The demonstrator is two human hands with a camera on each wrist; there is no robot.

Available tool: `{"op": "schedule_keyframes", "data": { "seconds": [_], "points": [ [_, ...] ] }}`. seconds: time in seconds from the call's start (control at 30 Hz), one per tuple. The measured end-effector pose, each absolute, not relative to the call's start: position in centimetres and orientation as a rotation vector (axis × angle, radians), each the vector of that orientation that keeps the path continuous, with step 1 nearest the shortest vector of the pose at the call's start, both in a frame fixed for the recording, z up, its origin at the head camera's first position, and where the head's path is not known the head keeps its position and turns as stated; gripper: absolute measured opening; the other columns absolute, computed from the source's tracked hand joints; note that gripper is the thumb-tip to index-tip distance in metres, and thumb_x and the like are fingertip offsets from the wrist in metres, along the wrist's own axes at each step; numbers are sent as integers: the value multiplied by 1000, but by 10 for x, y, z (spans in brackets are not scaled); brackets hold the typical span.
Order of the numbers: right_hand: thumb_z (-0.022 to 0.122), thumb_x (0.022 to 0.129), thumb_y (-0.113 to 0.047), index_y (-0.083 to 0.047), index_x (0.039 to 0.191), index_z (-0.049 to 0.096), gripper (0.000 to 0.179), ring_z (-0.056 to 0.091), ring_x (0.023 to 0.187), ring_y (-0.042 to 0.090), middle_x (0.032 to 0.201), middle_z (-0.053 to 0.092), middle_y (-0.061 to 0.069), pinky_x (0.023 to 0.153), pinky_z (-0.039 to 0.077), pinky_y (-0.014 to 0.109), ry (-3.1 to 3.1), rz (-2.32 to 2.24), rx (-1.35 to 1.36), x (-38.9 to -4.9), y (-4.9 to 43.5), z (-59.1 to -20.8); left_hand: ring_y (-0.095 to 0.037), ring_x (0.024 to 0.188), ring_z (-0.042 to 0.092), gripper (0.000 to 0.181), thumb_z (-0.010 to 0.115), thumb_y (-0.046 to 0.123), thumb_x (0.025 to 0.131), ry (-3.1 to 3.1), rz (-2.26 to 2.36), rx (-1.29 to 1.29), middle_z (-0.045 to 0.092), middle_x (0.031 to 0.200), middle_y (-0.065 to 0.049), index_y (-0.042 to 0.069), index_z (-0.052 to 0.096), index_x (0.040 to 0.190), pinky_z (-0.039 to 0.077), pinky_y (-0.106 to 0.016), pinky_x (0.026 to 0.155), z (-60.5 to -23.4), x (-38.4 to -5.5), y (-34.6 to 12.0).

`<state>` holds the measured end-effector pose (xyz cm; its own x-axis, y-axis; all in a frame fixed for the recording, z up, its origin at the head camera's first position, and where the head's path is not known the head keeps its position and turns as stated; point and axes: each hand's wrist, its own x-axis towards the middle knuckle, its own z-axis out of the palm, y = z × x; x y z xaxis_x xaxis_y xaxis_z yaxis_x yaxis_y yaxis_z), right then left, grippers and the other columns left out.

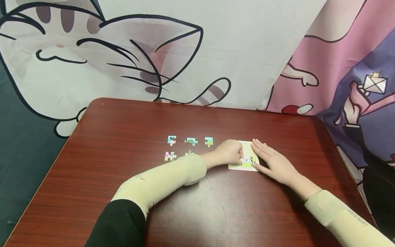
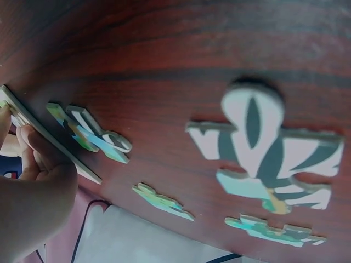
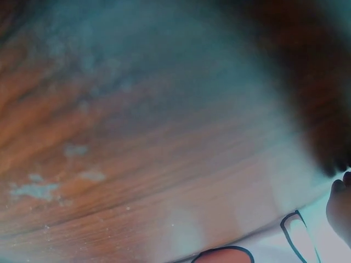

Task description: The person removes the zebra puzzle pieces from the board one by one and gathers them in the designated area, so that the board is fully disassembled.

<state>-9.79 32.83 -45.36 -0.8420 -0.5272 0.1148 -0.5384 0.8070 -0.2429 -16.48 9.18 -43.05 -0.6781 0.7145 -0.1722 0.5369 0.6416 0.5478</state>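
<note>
A small picture puzzle board [image 1: 248, 167] with a pale frame and a yellow-green picture lies flat on the table. My left hand [image 1: 229, 152] is over the board's left part, its fingers curled and their tips down at the picture. In the left wrist view those bent fingers [image 2: 35, 153] are at the board's edge [image 2: 55, 145]; I cannot tell whether they pinch a piece. My right hand [image 1: 276, 164] rests along the board's right side, its fingers extended, the thumb at the lower right corner. Only a bit of the right hand [image 3: 340, 208] shows in its wrist view.
Several loose jigsaw pieces lie left of the board, among them a blue one [image 1: 171, 140], a blue-green one [image 1: 191, 141] and a green one [image 1: 208, 141]. A zebra-striped piece [image 2: 255, 137] is large in the left wrist view. Behind the brown table [image 1: 123, 120] hangs a cartoon-cat cloth [image 1: 247, 51].
</note>
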Motion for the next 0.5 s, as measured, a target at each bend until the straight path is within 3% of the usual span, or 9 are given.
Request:
{"op": "schedule_keyframes", "data": {
  "seconds": [0.27, 0.5],
  "points": [
    [78, 95, -30, 1, 154, 51, 73, 46, 152, 38, 164, 47, 20, 132, 23, 29, -2912, 372, 860, -98, 327, -455, -4, 78, 60, 12, 88, 21, 85, 2493, 627, 1004, 73, 81, 8, 15, 80, 92, 53, -29, 106, -429, -165, 94],
    [77, 96, -29, -1, 152, 55, 67, 51, 149, 37, 162, 51, 18, 126, 37, 43, -2897, 331, 831, -99, 325, -456, -4, 76, 60, 13, 88, 21, 84, 2488, 623, 1011, 73, 82, 7, 15, 80, 92, 53, -20, 81, -429, -166, 94]
  ]
}}
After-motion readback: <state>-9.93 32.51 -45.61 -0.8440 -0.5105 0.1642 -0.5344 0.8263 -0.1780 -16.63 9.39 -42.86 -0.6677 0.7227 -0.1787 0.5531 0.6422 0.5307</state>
